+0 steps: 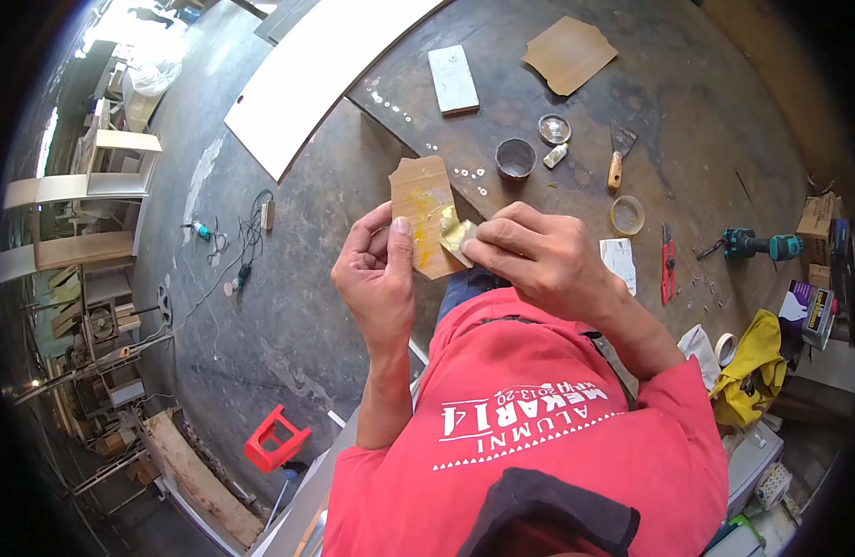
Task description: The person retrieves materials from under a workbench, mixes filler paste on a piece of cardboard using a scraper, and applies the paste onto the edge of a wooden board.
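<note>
A thin wood-grain board scrap (423, 190) with ragged ends is gripped by my left hand (379, 274), its thumb on the face and the fingers behind. Yellow smears run over the middle of that face. My right hand (548, 260) pinches a crumpled pale yellow scrap (456, 234), cloth or paper, against the board's right edge. Beyond my hands on the table stand an open dark tin (516, 160), a small round lid (554, 129) and a small white tube (557, 155).
To the right lie a putty knife (618, 156), a tape ring (627, 214), a red-handled tool (668, 265) and a cordless drill (762, 244). Farther off are a white block (453, 80), another board scrap (570, 56) and a large white panel (307, 74). A red stool (277, 438) stands lower left.
</note>
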Available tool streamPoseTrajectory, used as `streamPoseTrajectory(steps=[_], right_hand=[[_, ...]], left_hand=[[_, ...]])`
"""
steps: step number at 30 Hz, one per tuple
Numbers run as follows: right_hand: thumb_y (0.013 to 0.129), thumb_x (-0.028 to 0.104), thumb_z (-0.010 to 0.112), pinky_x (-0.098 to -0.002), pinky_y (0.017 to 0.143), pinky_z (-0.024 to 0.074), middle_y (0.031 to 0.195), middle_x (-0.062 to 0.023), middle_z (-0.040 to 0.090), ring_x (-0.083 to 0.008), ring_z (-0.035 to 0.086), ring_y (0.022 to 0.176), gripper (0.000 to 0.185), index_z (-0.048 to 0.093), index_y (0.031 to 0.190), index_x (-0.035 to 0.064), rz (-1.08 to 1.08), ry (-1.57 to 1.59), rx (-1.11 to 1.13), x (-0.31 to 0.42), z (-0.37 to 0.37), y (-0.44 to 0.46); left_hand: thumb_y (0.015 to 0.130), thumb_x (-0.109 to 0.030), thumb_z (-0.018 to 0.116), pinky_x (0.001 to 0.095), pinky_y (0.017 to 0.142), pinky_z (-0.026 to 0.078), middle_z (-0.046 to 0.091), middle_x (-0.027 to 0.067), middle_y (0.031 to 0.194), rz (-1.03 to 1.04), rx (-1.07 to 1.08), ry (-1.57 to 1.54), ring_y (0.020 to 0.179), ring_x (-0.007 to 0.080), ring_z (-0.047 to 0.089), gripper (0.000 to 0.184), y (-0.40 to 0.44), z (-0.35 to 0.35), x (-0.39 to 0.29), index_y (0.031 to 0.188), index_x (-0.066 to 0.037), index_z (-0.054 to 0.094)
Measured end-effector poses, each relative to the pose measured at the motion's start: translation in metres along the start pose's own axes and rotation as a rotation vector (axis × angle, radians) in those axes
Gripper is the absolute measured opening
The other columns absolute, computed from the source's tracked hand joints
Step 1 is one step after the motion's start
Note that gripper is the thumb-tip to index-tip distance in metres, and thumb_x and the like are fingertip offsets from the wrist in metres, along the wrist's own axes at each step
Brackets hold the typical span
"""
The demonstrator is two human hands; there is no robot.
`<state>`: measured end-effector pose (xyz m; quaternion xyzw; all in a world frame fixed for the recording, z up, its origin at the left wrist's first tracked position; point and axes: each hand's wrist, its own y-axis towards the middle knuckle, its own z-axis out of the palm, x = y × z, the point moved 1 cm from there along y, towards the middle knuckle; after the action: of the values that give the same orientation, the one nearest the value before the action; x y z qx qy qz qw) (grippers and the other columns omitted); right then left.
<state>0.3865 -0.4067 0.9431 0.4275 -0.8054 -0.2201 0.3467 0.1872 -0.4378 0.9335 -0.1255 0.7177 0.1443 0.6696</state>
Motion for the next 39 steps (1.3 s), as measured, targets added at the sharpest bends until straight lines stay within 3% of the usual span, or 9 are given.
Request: streamPoseTrajectory(steps=[2,9,18,21,24,26,29,33,39], right_hand=[[0.070,0.009,0.071,-0.0289,0.063,0.0571,0.093,-0.0008,0.064,-0.0179,0.066,0.084,0.027,0.069,0.096,0.0058,0.007,0.031,0.079,-0.002,-0.001,0.001],[0.073,0.006,0.070,-0.0304,0.067,0.0589,0.095,-0.0029,0.067,-0.0200,0.066,0.086,0.025,0.070,0.098,0.0052,0.072,0.000,-0.087,-0.014,0.010,0.008],[0.073,0.006,0.069,-0.0306,0.067,0.0583,0.092,-0.0014,0.064,-0.0193,0.064,0.086,0.022,0.069,0.095,0.0050,0.041,0.102,0.060,-0.013,0.016,-0.001],[0.072,0.004,0.070,-0.0311,0.067,0.0578,0.091,-0.0015,0.064,-0.0192,0.064,0.086,0.022,0.069,0.094,0.0065,0.033,0.150,0.201,-0.016,0.008,-0.003],[0.072,0.002,0.072,-0.0326,0.066,0.0576,0.092,-0.0025,0.065,-0.0203,0.065,0.085,0.027,0.072,0.099,0.0078,0.053,0.392,0.227,-0.022,0.005,-0.003],[0.073,0.001,0.074,-0.0329,0.064,0.0576,0.095,-0.0047,0.067,-0.0209,0.067,0.085,0.031,0.074,0.104,0.0077,0.145,0.415,-0.026,-0.022,0.008,-0.006],[0.075,0.003,0.075,-0.0321,0.064,0.0584,0.097,-0.0062,0.068,-0.0213,0.069,0.086,0.031,0.075,0.106,0.0070,0.033,0.255,-0.099,-0.020,0.030,-0.015],[0.074,0.006,0.077,-0.0306,0.065,0.0597,0.096,-0.0056,0.067,-0.0210,0.069,0.088,0.029,0.074,0.102,0.0023,-0.105,0.120,-0.099,-0.018,0.036,-0.019],[0.077,0.005,0.077,-0.0301,0.064,0.0593,0.094,-0.0051,0.066,-0.0201,0.069,0.085,0.024,0.073,0.100,0.0020,-0.105,0.063,-0.039,-0.013,0.024,-0.024]], left_hand=[[0.099,-0.006,0.064,0.0218,0.069,0.055,0.075,0.0122,0.094,-0.011,0.018,0.048,0.081,0.0088,0.069,0.025,0.001,0.000,0.003,0.119,0.008,0.064],[0.099,-0.006,0.064,0.0214,0.069,0.054,0.075,0.0118,0.095,0.025,0.082,0.096,0.081,0.0082,0.068,0.023,-0.003,0.005,0.000,0.118,0.008,0.065],[0.099,-0.005,0.063,0.0221,0.069,0.055,0.074,0.0114,0.095,-0.038,0.039,0.092,0.081,0.0087,0.069,0.022,0.001,-0.001,0.009,0.117,0.008,0.065],[0.100,-0.006,0.062,0.0228,0.069,0.055,0.074,0.0119,0.095,-0.066,0.053,0.082,0.082,0.0086,0.069,0.022,0.003,-0.005,0.015,0.117,0.008,0.064],[0.099,-0.006,0.063,0.0231,0.068,0.055,0.074,0.0112,0.094,-0.139,0.047,0.035,0.081,0.0092,0.069,0.024,0.007,-0.012,0.019,0.117,0.009,0.064],[0.098,-0.006,0.064,0.0249,0.069,0.057,0.074,0.0118,0.096,-0.269,0.111,-0.071,0.081,0.0124,0.071,0.026,0.008,-0.015,0.025,0.119,0.009,0.062],[0.097,-0.005,0.064,0.0234,0.066,0.057,0.073,0.0113,0.096,-0.374,0.105,-0.362,0.079,0.0119,0.071,0.024,0.011,-0.015,0.033,0.117,0.009,0.062],[0.097,-0.005,0.065,0.0249,0.068,0.060,0.073,0.0113,0.098,-0.407,0.054,-0.440,0.080,0.0133,0.072,0.025,0.013,-0.017,0.032,0.118,0.008,0.061],[0.097,-0.006,0.065,0.0261,0.072,0.061,0.073,0.0117,0.098,-0.394,0.063,-0.455,0.081,0.0139,0.072,0.025,0.009,-0.018,0.034,0.118,0.008,0.061]])
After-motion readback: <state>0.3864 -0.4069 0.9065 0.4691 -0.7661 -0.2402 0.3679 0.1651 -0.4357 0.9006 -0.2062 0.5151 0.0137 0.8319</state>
